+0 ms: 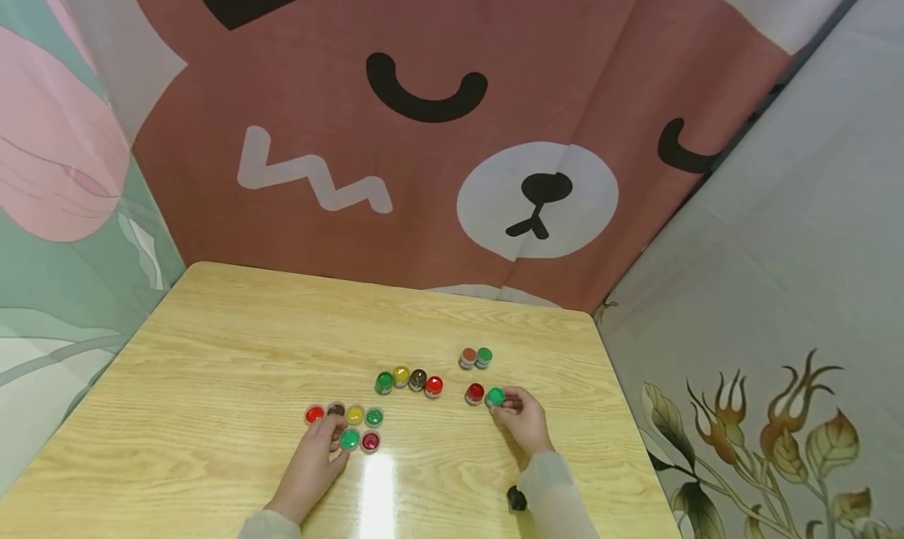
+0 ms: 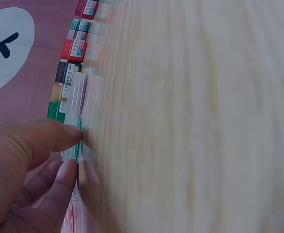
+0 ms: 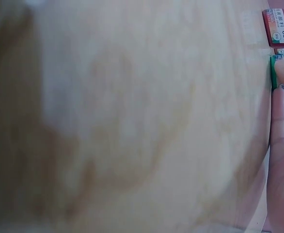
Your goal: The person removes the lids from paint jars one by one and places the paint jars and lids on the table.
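Note:
My left hand (image 1: pixel 318 457) pinches a clear lid with green paint in it (image 1: pixel 349 438) at the table top. A crimson-stained lid (image 1: pixel 370 442) lies just right of it, and several more lids, such as the yellow one (image 1: pixel 355 414), sit in a row behind. The thumb (image 2: pixel 59 135) and a fingertip meet the lid's edge in the left wrist view. At the right, my right hand (image 1: pixel 524 420) grips a small green paint jar (image 1: pixel 495 396) between thumb and fingers. A dark red paint jar (image 1: pixel 475 394) stands beside it.
Several paint jars, among them a bright red one (image 1: pixel 434 386), stand in a row mid-table. Farther back are a brown jar (image 1: pixel 468 358) and another green jar (image 1: pixel 483 357). A small black object (image 1: pixel 517 498) is by the right sleeve. Printed cloth hangs behind the wooden table (image 1: pixel 282 319).

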Demonstrator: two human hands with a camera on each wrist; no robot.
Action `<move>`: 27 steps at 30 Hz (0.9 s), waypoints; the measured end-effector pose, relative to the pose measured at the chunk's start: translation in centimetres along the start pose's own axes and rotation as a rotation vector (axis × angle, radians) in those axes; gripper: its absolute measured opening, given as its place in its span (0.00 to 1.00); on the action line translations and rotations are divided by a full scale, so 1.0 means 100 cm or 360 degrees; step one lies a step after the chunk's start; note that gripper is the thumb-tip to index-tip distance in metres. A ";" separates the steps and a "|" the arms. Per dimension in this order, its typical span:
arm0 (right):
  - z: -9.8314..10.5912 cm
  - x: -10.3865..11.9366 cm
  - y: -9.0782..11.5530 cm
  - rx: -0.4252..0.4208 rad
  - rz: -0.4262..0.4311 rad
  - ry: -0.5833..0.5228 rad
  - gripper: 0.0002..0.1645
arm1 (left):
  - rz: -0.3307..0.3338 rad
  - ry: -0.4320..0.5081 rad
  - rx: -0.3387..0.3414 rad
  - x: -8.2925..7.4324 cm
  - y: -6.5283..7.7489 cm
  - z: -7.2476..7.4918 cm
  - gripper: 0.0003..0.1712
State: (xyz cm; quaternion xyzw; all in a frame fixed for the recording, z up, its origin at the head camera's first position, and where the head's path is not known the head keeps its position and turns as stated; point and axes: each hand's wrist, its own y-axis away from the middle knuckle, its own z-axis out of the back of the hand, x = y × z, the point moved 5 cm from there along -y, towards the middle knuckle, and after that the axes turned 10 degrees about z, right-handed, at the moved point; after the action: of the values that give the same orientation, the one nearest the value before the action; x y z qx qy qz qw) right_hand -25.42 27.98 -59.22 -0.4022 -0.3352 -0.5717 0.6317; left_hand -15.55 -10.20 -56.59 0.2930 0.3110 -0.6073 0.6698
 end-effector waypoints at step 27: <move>-0.004 -0.001 0.000 0.0015 -0.0003 -0.0101 0.22 | 0.0022 0.0014 0.0015 0.000 0.001 0.000 0.22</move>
State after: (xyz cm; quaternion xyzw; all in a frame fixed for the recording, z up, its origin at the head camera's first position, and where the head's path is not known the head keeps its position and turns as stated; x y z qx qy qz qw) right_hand -25.48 27.66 -59.53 -0.4168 -0.3582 -0.5576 0.6222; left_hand -15.48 -10.18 -56.62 0.3011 0.3089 -0.6027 0.6713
